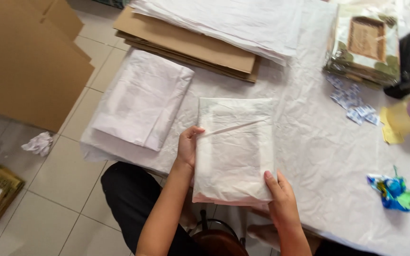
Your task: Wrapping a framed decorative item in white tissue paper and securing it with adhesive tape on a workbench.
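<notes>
Parcel (236, 147) wrapped in thin white paper lies at the near edge of the counter (318, 142), its near end overhanging slightly. Left hand (189, 147) pinches the parcel's left side, thumb on top at a diagonal fold, apparently keeping the wrap from springing open. Right hand (281, 196) grips the near right corner, thumb pressed flat on the paper, steadying it. Wrapping appears creased, slightly translucent, rectangular and flat. A second wrapped bundle (143, 102) rests toward the counter's left edge; flattened cardboard (186, 45) sits at the far edge.
</notes>
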